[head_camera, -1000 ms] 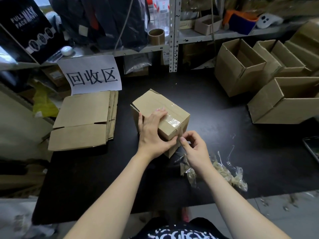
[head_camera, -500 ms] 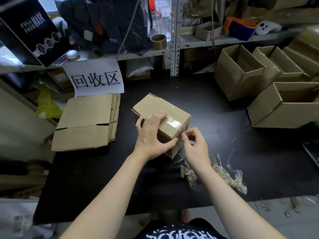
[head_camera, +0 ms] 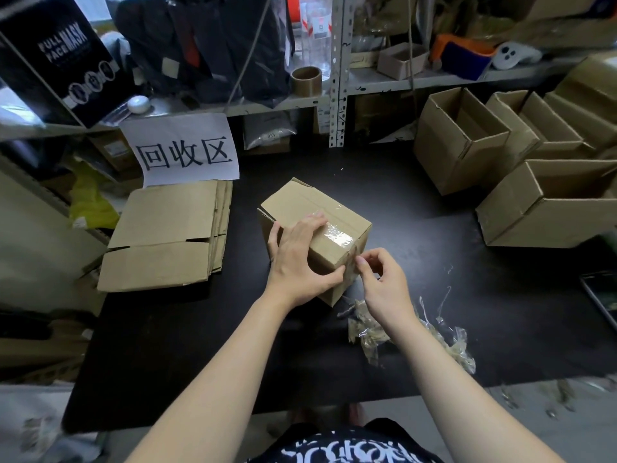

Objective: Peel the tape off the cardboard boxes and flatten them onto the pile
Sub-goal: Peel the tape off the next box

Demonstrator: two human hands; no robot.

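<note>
1. The box (head_camera: 300, 203) sits in the middle of the counter (head_camera: 450, 279), with clear tape (head_camera: 338, 234) across its top (shiny, wrinkled).
2. The left hand (head_camera: 297, 262) presses flat on the box, fingers straight. The right hand (head_camera: 384, 285) pinches the tape end at the near corner.
3. The flattened pile (head_camera: 167, 235) lies to the left.
</note>
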